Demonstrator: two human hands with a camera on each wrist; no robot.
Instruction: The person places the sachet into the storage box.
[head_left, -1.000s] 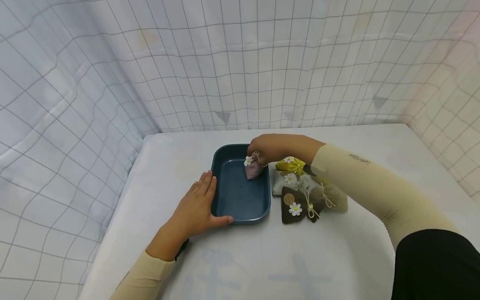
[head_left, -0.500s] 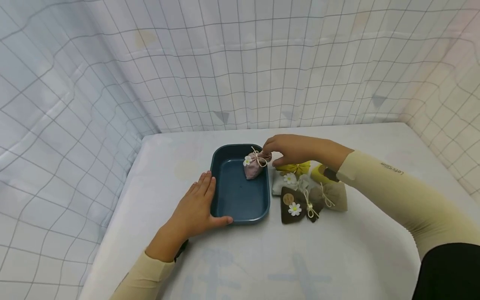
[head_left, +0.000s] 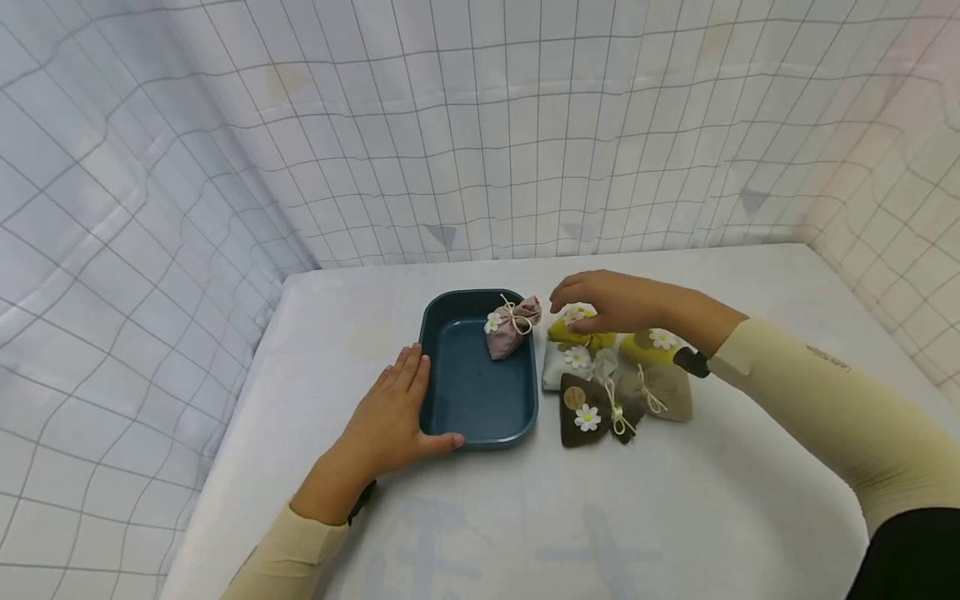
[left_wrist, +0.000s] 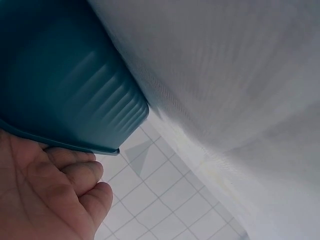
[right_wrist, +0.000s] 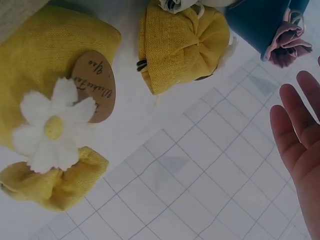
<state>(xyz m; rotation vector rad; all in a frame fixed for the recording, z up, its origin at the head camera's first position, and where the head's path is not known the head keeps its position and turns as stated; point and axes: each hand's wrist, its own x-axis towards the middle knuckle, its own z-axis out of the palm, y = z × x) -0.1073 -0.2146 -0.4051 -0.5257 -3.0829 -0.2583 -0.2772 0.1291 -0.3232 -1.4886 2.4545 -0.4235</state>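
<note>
My left hand (head_left: 390, 417) lies along the left side of a dark blue tray (head_left: 480, 442), fingers straight against its rim and thumb at the near edge. In the left wrist view the tray's ribbed outer wall (left_wrist: 100, 95) shows beside the fingers. Inside the tray, at its far right corner, a pink drawstring pouch (head_left: 506, 340) leans on the rim, with a white flower and a cream cord. Holding nothing, my right hand (head_left: 618, 302) hovers with loose fingers over a yellow pouch (head_left: 558, 332). In the right wrist view its fingers are apart from the yellow pouch (right_wrist: 182, 50).
Right of the tray lie a light grey pouch (head_left: 555, 367), a dark brown pouch (head_left: 573, 432), a beige pouch (head_left: 675, 392) and a second yellow pouch (head_left: 637, 350). White cloth covers the table (head_left: 480, 517). A grid-patterned curtain (head_left: 495, 125) hangs behind and at the sides.
My right hand has let go of the pink pouch, which stays in the tray's corner, and has moved right over the yellow pouches. The left hand has not moved.
</note>
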